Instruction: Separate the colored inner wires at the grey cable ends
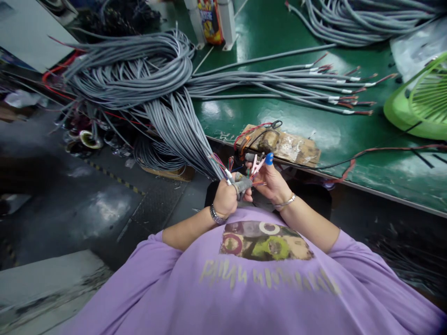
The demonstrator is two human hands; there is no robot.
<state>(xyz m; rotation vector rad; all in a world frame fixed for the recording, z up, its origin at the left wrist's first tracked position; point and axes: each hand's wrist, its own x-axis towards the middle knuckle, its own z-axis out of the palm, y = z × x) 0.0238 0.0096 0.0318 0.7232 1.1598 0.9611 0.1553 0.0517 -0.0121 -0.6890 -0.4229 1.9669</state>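
My left hand (224,199) is closed around the end of a grey cable, with grey covers on some of its fingers. Thin coloured wires (259,183) fan out from there towards my right hand (273,185). That hand wears a blue cover (269,158) on its thumb tip and pinches a small pink clip-like tool (256,164) against the wires. Exactly how the tool meets the wires is too small to make out. More grey cables (199,135) hang down beside my left hand from a large coiled bundle (129,74).
Across the green table (223,116) lie cables with stripped ends (345,100). A worn wooden board (296,149) with a soldering-like tool sits at the near edge. A green fan (419,100) stands at right, and another cable coil (370,23) lies behind it.
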